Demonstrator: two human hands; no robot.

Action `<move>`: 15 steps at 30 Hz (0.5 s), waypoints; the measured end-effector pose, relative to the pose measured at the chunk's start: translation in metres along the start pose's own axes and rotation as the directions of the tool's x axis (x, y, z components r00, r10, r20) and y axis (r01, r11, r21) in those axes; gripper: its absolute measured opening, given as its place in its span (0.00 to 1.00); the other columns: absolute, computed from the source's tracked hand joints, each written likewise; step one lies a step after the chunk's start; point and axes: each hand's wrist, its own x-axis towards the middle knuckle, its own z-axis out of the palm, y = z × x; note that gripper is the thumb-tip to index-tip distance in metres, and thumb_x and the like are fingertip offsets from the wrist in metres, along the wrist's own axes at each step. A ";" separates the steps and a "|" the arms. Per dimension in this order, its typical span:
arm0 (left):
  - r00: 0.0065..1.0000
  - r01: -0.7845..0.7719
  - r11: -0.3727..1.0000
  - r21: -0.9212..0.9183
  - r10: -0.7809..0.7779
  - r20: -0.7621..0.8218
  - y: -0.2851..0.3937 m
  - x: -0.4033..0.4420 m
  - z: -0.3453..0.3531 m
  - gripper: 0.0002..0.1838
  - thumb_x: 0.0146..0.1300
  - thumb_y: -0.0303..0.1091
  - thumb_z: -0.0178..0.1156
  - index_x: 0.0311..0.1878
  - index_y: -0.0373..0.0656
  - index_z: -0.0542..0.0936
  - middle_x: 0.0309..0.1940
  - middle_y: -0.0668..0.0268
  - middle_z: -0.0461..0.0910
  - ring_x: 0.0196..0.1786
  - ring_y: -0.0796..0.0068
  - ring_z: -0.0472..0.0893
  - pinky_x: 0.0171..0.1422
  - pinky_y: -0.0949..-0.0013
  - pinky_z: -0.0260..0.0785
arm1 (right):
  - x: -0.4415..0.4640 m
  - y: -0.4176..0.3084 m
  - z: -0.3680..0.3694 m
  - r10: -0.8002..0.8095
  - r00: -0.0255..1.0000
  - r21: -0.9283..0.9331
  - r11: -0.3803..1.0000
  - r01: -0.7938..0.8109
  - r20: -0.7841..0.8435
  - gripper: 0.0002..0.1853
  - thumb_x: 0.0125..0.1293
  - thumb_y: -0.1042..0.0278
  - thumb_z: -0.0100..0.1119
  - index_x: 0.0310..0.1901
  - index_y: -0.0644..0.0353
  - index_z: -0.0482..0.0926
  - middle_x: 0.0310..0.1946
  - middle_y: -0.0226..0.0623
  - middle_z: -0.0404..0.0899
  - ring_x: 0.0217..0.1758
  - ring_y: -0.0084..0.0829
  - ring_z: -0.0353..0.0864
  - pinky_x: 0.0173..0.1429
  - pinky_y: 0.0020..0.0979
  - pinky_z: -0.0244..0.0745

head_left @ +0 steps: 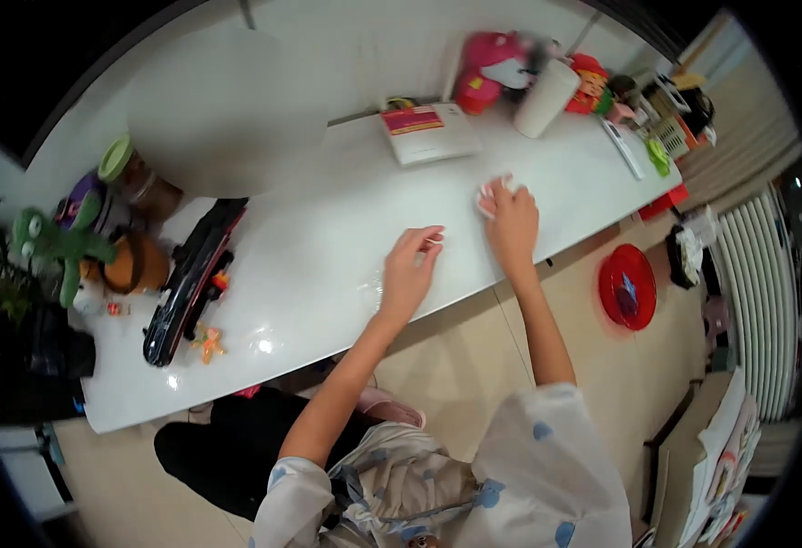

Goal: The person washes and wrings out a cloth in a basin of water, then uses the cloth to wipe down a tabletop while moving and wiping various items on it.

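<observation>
Above the white table my left hand (412, 265) has its fingers curled, with thumb and fingertips close round a small pale thing too small to name. To its right my right hand (512, 219) is bent round a small white and reddish item (486, 199), which shows at its left side near the fingertips. The two hands are apart. A crumpled clear plastic piece (371, 290) lies just left of my left hand. Behind the hands sits a white box (433, 142) with a red and yellow label.
White table (300, 320); at its left a long black model ship (191, 288), an orange figurine (207, 342) and a green plush (68, 242). At the back, a pink plush (487, 73) and white roll (547, 99). A red basin (627, 288) is on the floor.
</observation>
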 end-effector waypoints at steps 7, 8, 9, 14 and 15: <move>1.000 -0.012 0.991 0.131 0.010 0.011 0.047 -0.030 -0.083 0.17 0.54 0.13 0.49 0.45 0.37 0.77 0.38 0.57 0.78 0.39 0.65 0.80 0.44 0.70 0.71 | -0.067 -0.100 -0.036 -0.263 0.963 0.237 0.941 0.242 0.059 0.29 0.51 0.71 0.59 0.58 0.52 0.68 0.32 0.37 0.69 0.36 0.40 0.69 0.35 0.38 0.61; 1.000 -0.003 0.990 0.142 0.005 -0.009 0.051 -0.034 -0.101 0.17 0.54 0.13 0.49 0.45 0.37 0.77 0.38 0.57 0.78 0.39 0.65 0.80 0.44 0.70 0.71 | -0.070 -0.116 -0.036 -0.319 0.945 0.308 0.909 0.282 0.076 0.29 0.50 0.71 0.59 0.58 0.52 0.68 0.32 0.37 0.68 0.36 0.39 0.69 0.35 0.38 0.61; 0.995 -0.060 0.966 0.253 0.077 -0.059 0.054 -0.037 -0.117 0.17 0.52 0.12 0.49 0.44 0.36 0.77 0.38 0.57 0.78 0.39 0.63 0.80 0.43 0.69 0.71 | -0.072 -0.134 -0.034 -0.368 0.927 0.342 0.882 0.323 0.073 0.31 0.48 0.71 0.59 0.58 0.52 0.68 0.32 0.36 0.67 0.36 0.39 0.69 0.35 0.38 0.60; 0.937 -0.195 0.843 0.501 0.311 -0.157 0.074 -0.050 -0.178 0.17 0.47 0.14 0.50 0.41 0.38 0.77 0.38 0.58 0.78 0.40 0.56 0.77 0.44 0.60 0.70 | -0.067 -0.213 -0.039 -0.643 0.755 0.507 0.698 0.506 0.131 0.36 0.46 0.70 0.63 0.60 0.55 0.64 0.42 0.40 0.66 0.45 0.43 0.67 0.43 0.40 0.62; 0.922 -0.236 0.802 0.549 0.363 -0.134 0.075 -0.054 -0.190 0.17 0.46 0.14 0.50 0.40 0.38 0.78 0.37 0.59 0.78 0.39 0.57 0.77 0.43 0.60 0.70 | -0.061 -0.223 -0.048 -0.703 0.671 0.512 0.677 0.529 0.236 0.37 0.46 0.68 0.64 0.62 0.56 0.62 0.48 0.43 0.66 0.51 0.46 0.66 0.49 0.42 0.63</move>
